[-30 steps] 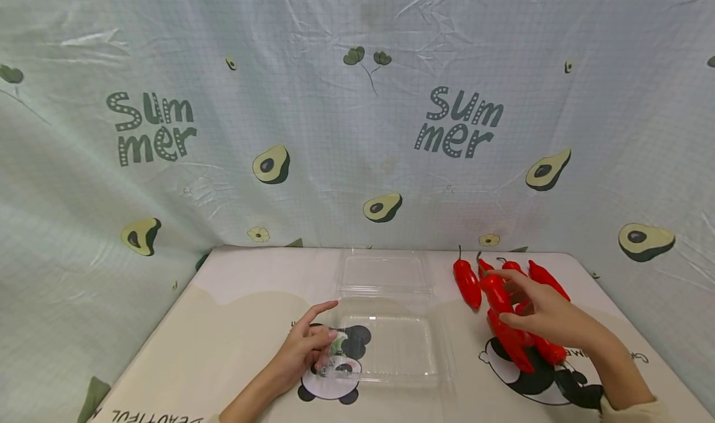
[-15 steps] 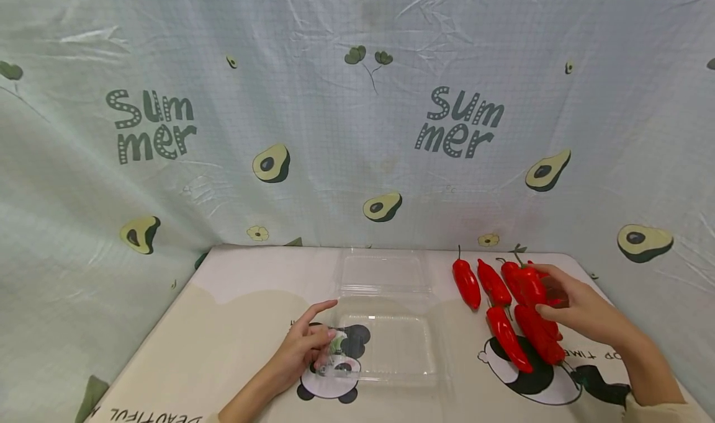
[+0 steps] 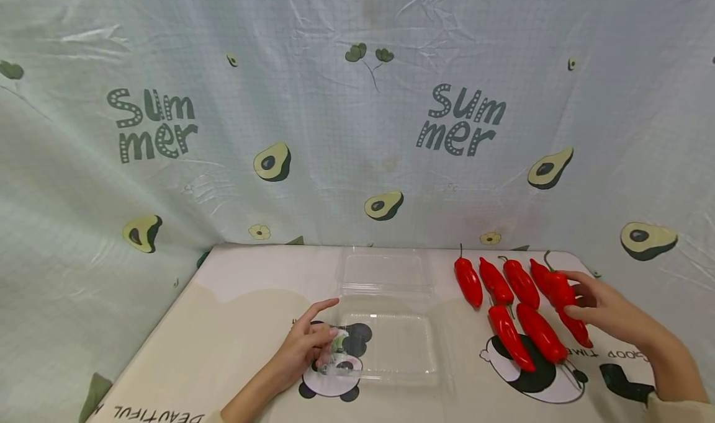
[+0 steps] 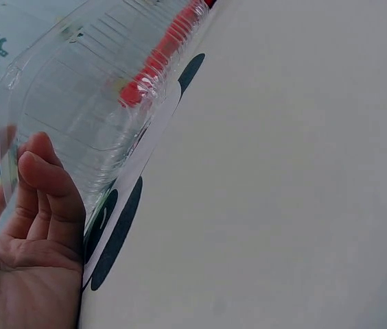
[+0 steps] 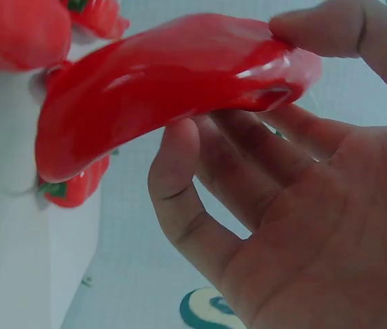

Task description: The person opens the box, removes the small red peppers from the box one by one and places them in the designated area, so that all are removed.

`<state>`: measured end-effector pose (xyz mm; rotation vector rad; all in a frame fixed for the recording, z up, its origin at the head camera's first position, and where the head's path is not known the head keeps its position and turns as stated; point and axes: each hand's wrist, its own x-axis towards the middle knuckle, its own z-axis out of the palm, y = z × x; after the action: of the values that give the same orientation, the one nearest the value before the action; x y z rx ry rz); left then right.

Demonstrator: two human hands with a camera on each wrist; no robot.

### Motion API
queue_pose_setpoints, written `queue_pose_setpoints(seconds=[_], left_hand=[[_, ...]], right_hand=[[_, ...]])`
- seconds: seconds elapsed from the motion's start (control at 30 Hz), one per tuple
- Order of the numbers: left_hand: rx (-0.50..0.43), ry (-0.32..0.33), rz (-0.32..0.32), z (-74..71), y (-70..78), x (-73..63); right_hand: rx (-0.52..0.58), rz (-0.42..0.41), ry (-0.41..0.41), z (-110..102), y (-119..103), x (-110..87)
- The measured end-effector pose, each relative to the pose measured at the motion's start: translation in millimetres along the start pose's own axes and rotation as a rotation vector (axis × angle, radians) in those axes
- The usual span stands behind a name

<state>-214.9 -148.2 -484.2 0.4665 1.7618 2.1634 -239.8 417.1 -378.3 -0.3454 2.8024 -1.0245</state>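
In the head view my right hand (image 3: 606, 308) holds a red chili pepper (image 3: 560, 291) by its sides, at the right end of the loose group. The right wrist view shows this pepper (image 5: 152, 89) between the thumb and the fingers. My left hand (image 3: 301, 348) grips the left rim of a clear plastic clamshell box (image 3: 393, 376), its index finger stretched along the edge. Seen from the left wrist, the box wall (image 4: 77, 103) rises beside the curled fingers. The hinged lid (image 3: 385, 271) lies folded back behind the base.
Several more red peppers lie to the right of the box, among them one at the back left (image 3: 468, 282) and one in front (image 3: 540, 333). A patterned curtain (image 3: 324, 113) hangs behind the table (image 3: 223, 324).
My right hand has carried the red chili pepper rightwards, past the other peppers, uncovering those that it hid before. The left hand and the box have stayed in place.
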Motion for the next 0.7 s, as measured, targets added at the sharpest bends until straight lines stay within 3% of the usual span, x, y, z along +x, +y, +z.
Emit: queue_pose_setpoints(seconds=[0.7], left_hand=[[-0.003,-0.008,0.006,-0.5,-0.9,1.1]], right_hand=[[0.072,0.094,-0.099,-6,26,-0.7]])
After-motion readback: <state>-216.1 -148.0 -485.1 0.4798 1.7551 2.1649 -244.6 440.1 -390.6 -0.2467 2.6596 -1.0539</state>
